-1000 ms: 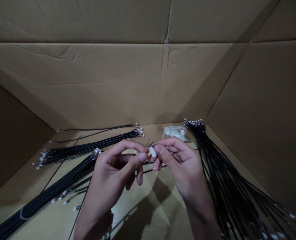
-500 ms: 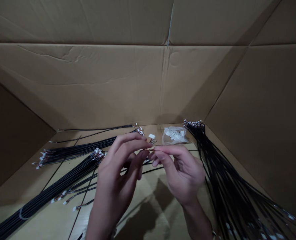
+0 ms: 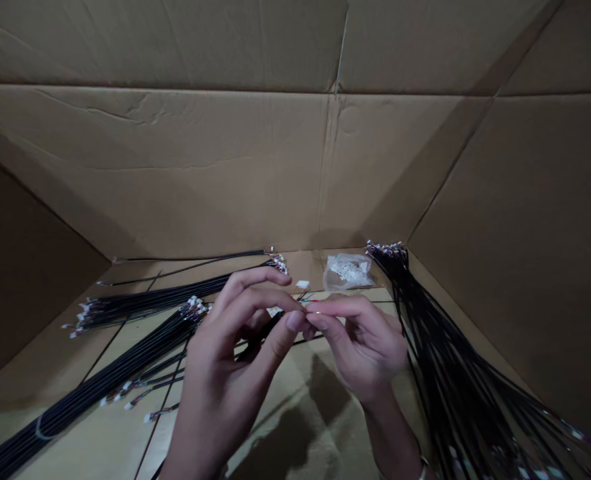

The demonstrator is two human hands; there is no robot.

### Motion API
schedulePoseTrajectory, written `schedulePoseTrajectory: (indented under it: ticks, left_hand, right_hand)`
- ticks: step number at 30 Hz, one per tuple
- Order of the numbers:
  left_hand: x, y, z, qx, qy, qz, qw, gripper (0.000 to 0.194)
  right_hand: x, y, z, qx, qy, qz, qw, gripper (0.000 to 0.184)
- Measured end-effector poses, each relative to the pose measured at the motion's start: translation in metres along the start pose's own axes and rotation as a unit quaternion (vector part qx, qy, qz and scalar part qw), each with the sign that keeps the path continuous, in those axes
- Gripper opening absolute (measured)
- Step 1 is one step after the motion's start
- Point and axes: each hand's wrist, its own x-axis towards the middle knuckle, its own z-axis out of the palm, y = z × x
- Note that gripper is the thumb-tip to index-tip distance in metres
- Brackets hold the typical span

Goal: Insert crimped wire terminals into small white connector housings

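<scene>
My left hand and my right hand meet fingertip to fingertip above the work surface. Between the thumb and finger of each is pinched a thin wire, its tip looking coppery. A black cable passes behind the left thumb, inside the curl of that hand. Just beyond the fingertips a small white connector shows with fine coloured wires by it. Whether it belongs to the held cable I cannot tell.
Cardboard walls rise behind and at both sides. Bundles of black cables with white connectors lie at left and right. A clear bag of small white parts rests against the back. Several loose cable ends lie near the left wrist.
My left thumb has moved up and right to pinch close beside the right fingertips. Both hands' fingertips are slightly lower and nearer each other.
</scene>
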Motion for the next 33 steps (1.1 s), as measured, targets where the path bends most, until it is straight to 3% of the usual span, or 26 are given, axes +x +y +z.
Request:
schedulePoseTrajectory:
  ticks: [7,10,13,17,24,28,33]
  left_hand:
    - [0.001,0.001,-0.002,-0.032,-0.005,-0.031,0.999,0.016]
    - [0.001,0.002,0.0,-0.027,0.027,-0.031,0.999,0.017]
    - [0.0,-0.001,0.004,0.002,0.04,-0.008,0.999,0.016]
    - [0.0,-0.007,0.005,0.068,-0.015,0.076,0.995,0.014]
    - [0.001,-0.01,0.001,0.104,-0.117,0.182,0.971,0.012]
    - [0.002,-0.014,0.002,0.117,-0.146,0.193,0.963,0.01]
    - [0.003,-0.018,0.002,0.129,-0.154,0.161,0.966,0.011]
  right_hand:
    - [-0.003,0.003,0.001,0.05,-0.005,0.012,0.999,0.019]
    - [0.002,0.001,0.001,0.114,-0.03,0.095,0.988,0.014]
    - [0.012,-0.002,-0.004,0.184,-0.059,0.206,0.959,0.008]
    - [0.021,-0.012,-0.017,0.149,-0.015,0.243,0.958,0.006]
    - [0.027,-0.03,-0.04,0.018,-0.108,0.346,0.932,0.023]
    - [0.029,-0.032,-0.045,-0.002,-0.137,0.342,0.93,0.011]
    - [0.028,-0.034,-0.044,-0.045,-0.1,0.231,0.967,0.014]
